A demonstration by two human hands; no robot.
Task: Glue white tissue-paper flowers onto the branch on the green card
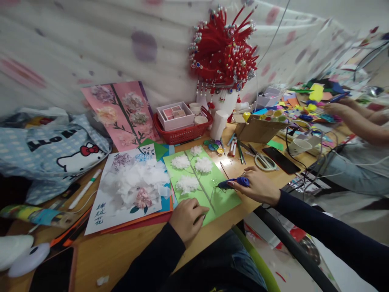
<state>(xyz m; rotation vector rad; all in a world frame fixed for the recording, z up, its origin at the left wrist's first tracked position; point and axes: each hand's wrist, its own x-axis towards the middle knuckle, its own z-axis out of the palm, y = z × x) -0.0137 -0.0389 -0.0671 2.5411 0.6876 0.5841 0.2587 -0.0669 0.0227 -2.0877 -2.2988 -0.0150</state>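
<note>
A sheet of green paper lies on the table, with several white ruffled paper flowers and dark green stem lines on it. My right hand is wrapped round a blue hot glue gun. Its dark nozzle points left, just over the right part of the sheet, near a small glossy patch. My left hand rests on the sheet's near-left edge, fingers loosely bent, thumb and forefinger apart. Left of it is a white sheet carrying a large white flower cluster and handwriting.
Behind stand a red basket, a pink flower picture and a red beaded headdress. Scissors, a phone and cables lie to the right. A co-worker's hand is farther right. A checked bag sits left.
</note>
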